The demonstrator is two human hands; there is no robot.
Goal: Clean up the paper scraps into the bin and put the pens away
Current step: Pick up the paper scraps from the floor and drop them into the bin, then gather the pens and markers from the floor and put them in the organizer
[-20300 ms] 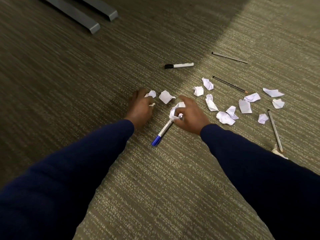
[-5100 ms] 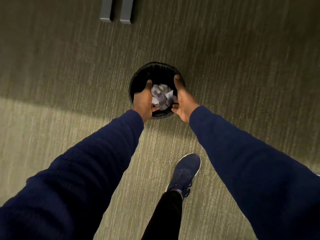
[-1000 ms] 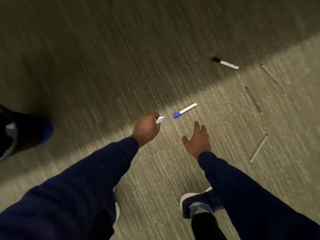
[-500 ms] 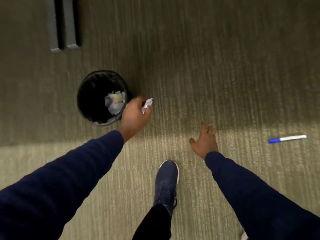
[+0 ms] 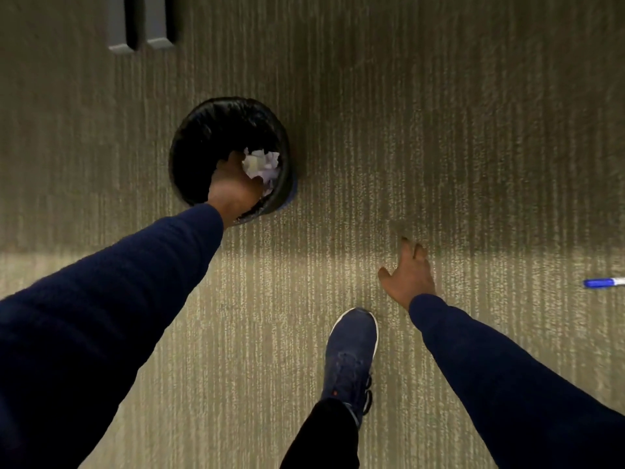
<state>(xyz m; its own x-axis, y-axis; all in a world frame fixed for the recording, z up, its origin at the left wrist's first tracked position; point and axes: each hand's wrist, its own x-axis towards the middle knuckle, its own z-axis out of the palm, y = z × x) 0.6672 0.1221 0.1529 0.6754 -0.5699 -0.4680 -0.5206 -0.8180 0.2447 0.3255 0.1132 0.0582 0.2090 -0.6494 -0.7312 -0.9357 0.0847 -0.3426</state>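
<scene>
While left hand [image 5: 233,191] fingers hide in the bin [image 5: 189,143] beside scraps [image 5: 262,165], right hand [image 5: 409,279] spreads.

My one view comes from the camera on my head, looking steeply down from standing height at the carpet [image 5: 439,130]. It is wide, taking in both my sleeves from the lower corners, my shoe [image 5: 351,353] at bottom centre and the bin [image 5: 203,130] ahead, left of centre.

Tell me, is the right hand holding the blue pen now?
No, the right hand is open and empty, while the blue pen lies apart on the carpet.
</scene>
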